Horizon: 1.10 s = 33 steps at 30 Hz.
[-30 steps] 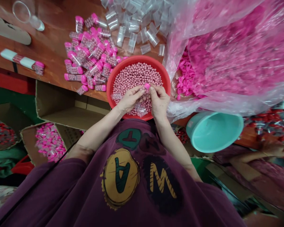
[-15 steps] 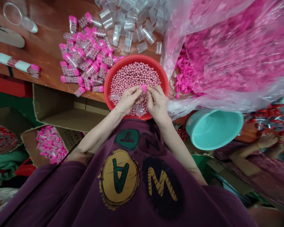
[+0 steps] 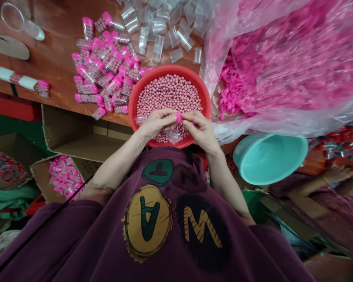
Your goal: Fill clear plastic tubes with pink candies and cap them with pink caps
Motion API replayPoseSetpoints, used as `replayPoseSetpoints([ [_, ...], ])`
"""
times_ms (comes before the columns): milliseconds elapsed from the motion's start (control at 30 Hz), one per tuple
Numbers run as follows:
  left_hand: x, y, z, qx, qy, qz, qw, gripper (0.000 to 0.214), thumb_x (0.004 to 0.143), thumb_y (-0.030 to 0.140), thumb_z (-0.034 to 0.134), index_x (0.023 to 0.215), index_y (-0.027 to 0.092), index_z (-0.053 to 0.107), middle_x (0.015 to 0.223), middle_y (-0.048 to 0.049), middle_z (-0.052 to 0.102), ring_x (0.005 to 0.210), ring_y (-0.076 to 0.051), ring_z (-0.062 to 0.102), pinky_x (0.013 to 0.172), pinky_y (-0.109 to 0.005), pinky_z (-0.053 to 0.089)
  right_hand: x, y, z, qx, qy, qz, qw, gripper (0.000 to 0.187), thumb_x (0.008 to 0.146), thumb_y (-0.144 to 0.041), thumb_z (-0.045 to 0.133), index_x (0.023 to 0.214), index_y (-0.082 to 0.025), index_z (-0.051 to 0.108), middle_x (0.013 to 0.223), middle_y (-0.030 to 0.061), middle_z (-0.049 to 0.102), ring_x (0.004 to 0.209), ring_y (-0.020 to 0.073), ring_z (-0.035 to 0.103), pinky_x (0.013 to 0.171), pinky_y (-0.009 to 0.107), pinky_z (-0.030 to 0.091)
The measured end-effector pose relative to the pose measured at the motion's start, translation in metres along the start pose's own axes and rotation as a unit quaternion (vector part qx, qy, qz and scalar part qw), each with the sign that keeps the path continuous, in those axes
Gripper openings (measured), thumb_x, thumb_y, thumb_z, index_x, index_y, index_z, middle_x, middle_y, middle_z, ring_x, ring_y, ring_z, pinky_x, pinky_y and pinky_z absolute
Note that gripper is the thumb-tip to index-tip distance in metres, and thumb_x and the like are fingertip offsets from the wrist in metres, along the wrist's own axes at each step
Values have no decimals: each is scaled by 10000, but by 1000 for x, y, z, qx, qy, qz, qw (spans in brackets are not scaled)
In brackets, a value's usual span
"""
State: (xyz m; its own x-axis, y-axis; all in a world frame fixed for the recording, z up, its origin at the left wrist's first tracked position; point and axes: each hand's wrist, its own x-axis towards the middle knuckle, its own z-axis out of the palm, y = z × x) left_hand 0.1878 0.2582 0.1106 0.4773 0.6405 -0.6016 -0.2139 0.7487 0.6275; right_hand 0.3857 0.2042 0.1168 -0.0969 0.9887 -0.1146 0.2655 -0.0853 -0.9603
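My left hand (image 3: 154,123) and my right hand (image 3: 200,129) meet over the near side of a red bowl (image 3: 135,98) full of small pink beads (image 3: 169,93). Between their fingertips sits a pink cap (image 3: 178,117) on a small clear tube that is mostly hidden by the fingers. Both hands are closed in a pinch on it. A few empty clear tubes (image 3: 174,136) lie on the beads just under my hands.
A pile of filled, pink-capped tubes (image 3: 106,64) lies left of the bowl, empty clear tubes (image 3: 161,29) behind it. A big plastic bag of pink caps (image 3: 282,62) fills the right. A teal basin (image 3: 270,156), cardboard boxes (image 3: 64,176) and another person's arm (image 3: 332,178) sit lower.
Both hands with the capped tube have drawn slightly toward me, to the bowl's near rim. The right hand has turned flatter over the cap.
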Motion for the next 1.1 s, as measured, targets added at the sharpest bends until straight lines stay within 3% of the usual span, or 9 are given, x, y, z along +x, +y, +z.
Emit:
replayPoseSetpoints([
  [133,2,2,-3,31,12,29,999,396,810,477,961,1032,183,815,795,-5,716,631,-85,602,573,-216,432,-4,10,6,148,50,85,984,549,973,-689,782,1397,-366,650,1215,25,751,985,209,727,914,425,673],
  [233,2,-2,-4,43,12,57,997,416,807,506,963,1041,189,830,770,3,714,632,-90,599,581,-216,454,-4,16,20,190,110,125,968,544,943,-719,794,1295,-333,643,1105,16,741,832,188,709,809,396,675],
  [333,1,-11,-2,57,28,76,995,401,814,506,955,1025,185,840,855,-16,769,656,-88,623,612,-214,505,-4,13,29,89,128,101,983,422,1017,-666,703,1197,-285,697,1065,42,722,888,216,700,854,431,665],
  [433,2,-21,1,58,70,94,991,367,844,490,929,1024,184,837,935,-29,807,727,-103,680,696,-226,577,-5,4,30,-63,65,39,995,356,1027,-483,682,1297,-250,672,1194,96,696,1060,276,692,974,512,647],
  [500,3,-28,5,51,91,85,991,366,858,482,916,1050,182,833,968,-39,824,793,-132,728,766,-259,619,-5,-1,30,-153,20,15,988,504,953,-377,741,1410,-216,602,1297,140,659,1206,338,657,1079,589,608],
  [600,5,-37,9,35,116,76,990,369,853,433,922,1099,174,826,1069,-65,848,961,-185,786,947,-340,651,-3,1,34,-246,0,16,969,695,892,-284,764,1520,-152,499,1381,202,608,1347,415,585,1187,680,528],
  [667,7,-42,10,27,122,78,989,381,841,375,931,1145,175,818,1160,-79,850,1109,-216,789,1085,-395,623,-2,6,37,-275,-13,23,961,734,904,-253,743,1566,-118,455,1392,226,595,1379,440,568,1214,701,503],
  [767,9,-47,8,25,116,76,990,396,856,326,912,1204,176,797,1210,-88,844,1194,-236,781,1165,-448,588,-2,13,39,-289,-48,19,956,790,921,-254,739,1620,-105,403,1430,246,581,1408,468,559,1217,722,495],
  [1100,9,-57,17,30,163,83,983,328,918,286,852,1212,166,773,1201,-94,842,1106,-217,801,1096,-416,629,0,27,28,-323,-70,-30,943,719,891,-372,769,1506,-112,502,1363,228,648,1276,436,636,1104,663,564],
])
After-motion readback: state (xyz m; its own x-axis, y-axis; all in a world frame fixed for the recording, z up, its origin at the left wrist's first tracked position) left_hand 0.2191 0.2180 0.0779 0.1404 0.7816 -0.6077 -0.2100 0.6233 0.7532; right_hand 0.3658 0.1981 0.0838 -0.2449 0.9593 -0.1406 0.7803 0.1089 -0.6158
